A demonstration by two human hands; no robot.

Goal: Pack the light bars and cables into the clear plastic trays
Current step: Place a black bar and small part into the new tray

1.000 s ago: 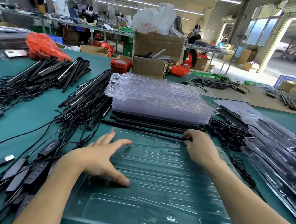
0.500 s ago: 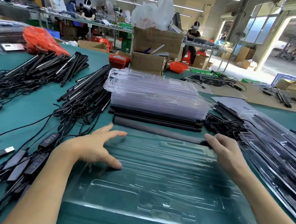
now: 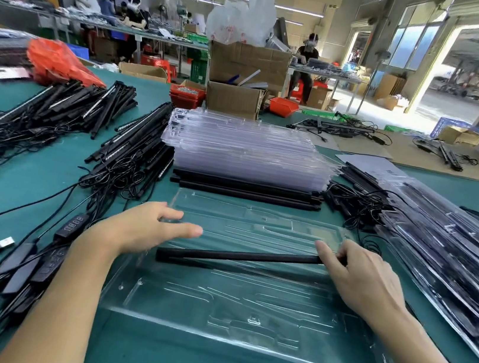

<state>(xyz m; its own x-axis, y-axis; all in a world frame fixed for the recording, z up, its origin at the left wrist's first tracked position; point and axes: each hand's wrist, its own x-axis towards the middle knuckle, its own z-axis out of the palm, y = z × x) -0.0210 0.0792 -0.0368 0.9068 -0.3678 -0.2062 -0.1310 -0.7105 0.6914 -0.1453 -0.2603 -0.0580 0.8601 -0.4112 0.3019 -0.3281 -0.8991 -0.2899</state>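
A clear plastic tray [image 3: 244, 309] lies open on the green table right in front of me. My right hand [image 3: 363, 280] pinches the right end of a black light bar [image 3: 236, 257], which slants across the tray's middle with its left end lower. My left hand [image 3: 147, 228] rests flat with straight fingers on the tray's left edge, thumb pointing toward the bar. More black bars [image 3: 246, 190] lie in a row just behind the tray, in front of a stack of empty clear trays [image 3: 246, 151].
Piles of light bars with tangled cables [image 3: 130, 152] and black inline controllers [image 3: 33, 262] fill the left side. Packed trays [image 3: 450, 262] lean in a row at the right. Cardboard boxes [image 3: 235, 100] and red bins stand behind; people work at far tables.
My right hand has pulled one black bar from the row behind the tray toward me and over the tray's middle. My left hand stayed on the tray's left edge.
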